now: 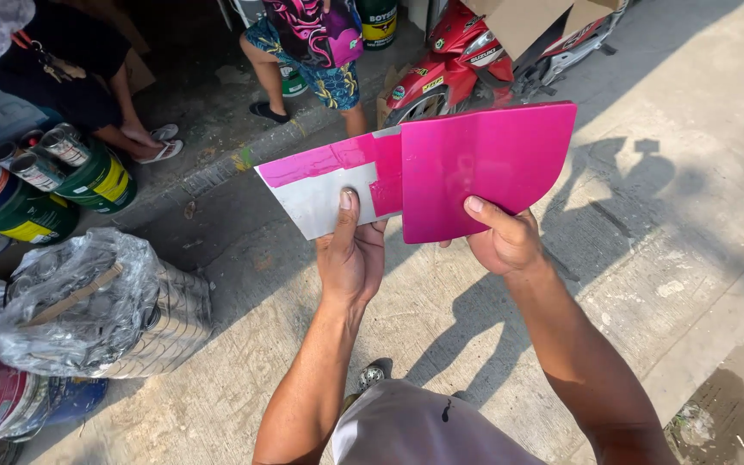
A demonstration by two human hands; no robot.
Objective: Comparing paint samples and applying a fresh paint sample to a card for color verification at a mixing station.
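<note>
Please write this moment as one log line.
left hand: holds part-painted panel | right hand: holds pink panel | panels overlap

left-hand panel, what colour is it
The left-hand panel is partly glossy pink, partly bare grey-white, clearest in the head view.

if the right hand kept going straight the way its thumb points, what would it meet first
Probably the pink panel that the right hand already grips: the thumb lies on its face, pointing up-left. Beyond it sits the half-painted panel in the left hand; depth is unclear.
</note>
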